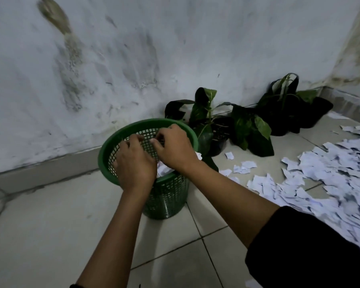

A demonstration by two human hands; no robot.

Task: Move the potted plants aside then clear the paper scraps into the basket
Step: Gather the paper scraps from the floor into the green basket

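A green mesh basket (105, 151) stands on the tiled floor by the wall. Both my hands are over its mouth, side by side. My left hand (133, 163) has its fingers curled down, and my right hand (173, 148) curls beside it with a bit of white at its fingertips. A bunch of white paper scraps (162, 170) shows under and between my palms, inside the rim. A large spread of paper scraps (330, 177) covers the floor to the right. Two potted plants (208, 123) (287, 104) in black pots stand against the wall behind the basket.
A third leafy plant (252, 129) sits between the two pots. A few loose scraps (242, 168) lie between the basket and the pile. The stained white wall (112, 69) runs behind, meeting a side wall at the right corner. Bare tiles (50, 225) lie left and front.
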